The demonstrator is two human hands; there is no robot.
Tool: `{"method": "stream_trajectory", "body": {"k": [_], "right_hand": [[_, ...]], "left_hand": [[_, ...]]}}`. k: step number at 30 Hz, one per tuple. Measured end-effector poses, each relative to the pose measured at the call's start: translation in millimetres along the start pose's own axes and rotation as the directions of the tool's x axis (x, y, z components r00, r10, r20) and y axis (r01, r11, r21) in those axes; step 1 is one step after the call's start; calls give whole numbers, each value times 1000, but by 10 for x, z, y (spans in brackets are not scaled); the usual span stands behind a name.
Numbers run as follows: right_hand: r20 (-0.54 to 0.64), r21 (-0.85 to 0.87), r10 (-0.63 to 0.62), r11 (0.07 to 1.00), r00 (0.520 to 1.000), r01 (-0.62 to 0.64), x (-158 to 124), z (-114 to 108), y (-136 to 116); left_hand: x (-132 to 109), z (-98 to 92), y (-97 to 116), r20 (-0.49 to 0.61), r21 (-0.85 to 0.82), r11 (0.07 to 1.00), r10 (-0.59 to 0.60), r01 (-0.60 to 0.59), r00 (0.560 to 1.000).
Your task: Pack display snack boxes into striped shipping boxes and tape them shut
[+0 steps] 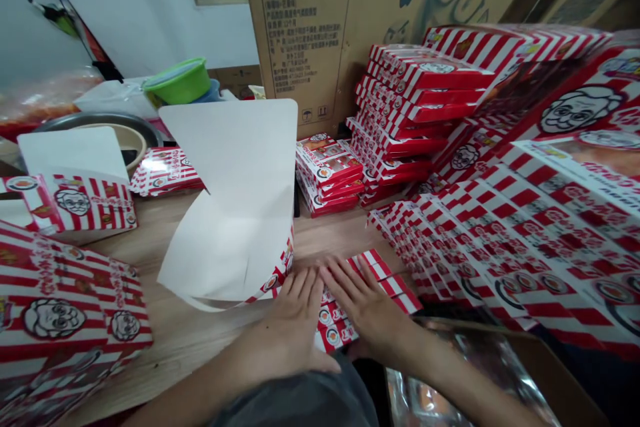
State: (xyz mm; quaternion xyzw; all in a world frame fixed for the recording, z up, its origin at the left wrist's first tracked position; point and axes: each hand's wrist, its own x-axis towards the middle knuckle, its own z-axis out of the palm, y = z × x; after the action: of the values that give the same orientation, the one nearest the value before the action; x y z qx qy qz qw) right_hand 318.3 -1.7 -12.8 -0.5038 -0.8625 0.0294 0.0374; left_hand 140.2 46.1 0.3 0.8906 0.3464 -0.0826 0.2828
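A row of small red-and-white striped boxes (pixel 336 328) lies packed together at the table's front edge, between and under my hands. My left hand (pixel 296 317) rests along its left side with fingers stretched forward and thumb apart. Across the top lies my right hand (pixel 363 303), its fingers flat and slightly spread. Both sets of fingertips nearly meet at the far end of the row. Just left of my left hand stands an unfolded carton (pixel 235 213), its white inside and raised lid facing me, with a striped edge touching or very close to my fingers.
Flat striped boxes (pixel 417 100) are stacked at the back, beside a shorter pile (pixel 330 167). Rows of packed boxes (pixel 500 227) fill the right. Striped cartons (pixel 75 320) stand left. A large brown carton (pixel 310 33) rises behind. Wrapped packets lie in an open box (pixel 560 373) below right.
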Motion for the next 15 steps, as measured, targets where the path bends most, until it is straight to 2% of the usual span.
{"method": "stream_trajectory", "body": {"k": [2, 4, 6, 8, 9, 11, 12, 13, 14, 15], "right_hand": [[70, -55, -45, 997, 997, 49, 141, 87, 2], [89, -114, -79, 989, 993, 89, 185, 146, 43], [86, -141, -113, 982, 990, 125, 188, 170, 84], [74, -126, -124, 983, 990, 132, 194, 173, 112], [66, -111, -113, 987, 991, 120, 207, 170, 125], [65, -82, -79, 993, 995, 84, 256, 158, 167], [65, -74, -53, 996, 996, 58, 290, 149, 201], [65, -72, -20, 997, 998, 24, 326, 139, 241], [64, -73, 16, 997, 998, -11, 359, 129, 285], [60, -74, 46, 996, 997, -41, 386, 118, 328]], "left_hand": [[-131, 45, -144, -98, -144, 989, -40, 26, 994], [-271, 161, -308, -223, -325, 945, -123, 45, 967], [-374, 367, -462, -292, -475, 880, -185, 26, 938], [-426, 640, -588, -403, -526, 848, -176, -70, 898], [-443, 781, -637, -510, -495, 859, -166, -130, 844], [-477, 1017, -691, -753, -308, 917, -72, -252, 654], [-496, 1092, -691, -832, -166, 935, 38, -313, 554], [-510, 1134, -669, -852, -17, 928, 181, -372, 491], [-510, 1144, -622, -811, 104, 894, 330, -435, 483], [-486, 1132, -552, -727, 173, 852, 449, -495, 520]]}}
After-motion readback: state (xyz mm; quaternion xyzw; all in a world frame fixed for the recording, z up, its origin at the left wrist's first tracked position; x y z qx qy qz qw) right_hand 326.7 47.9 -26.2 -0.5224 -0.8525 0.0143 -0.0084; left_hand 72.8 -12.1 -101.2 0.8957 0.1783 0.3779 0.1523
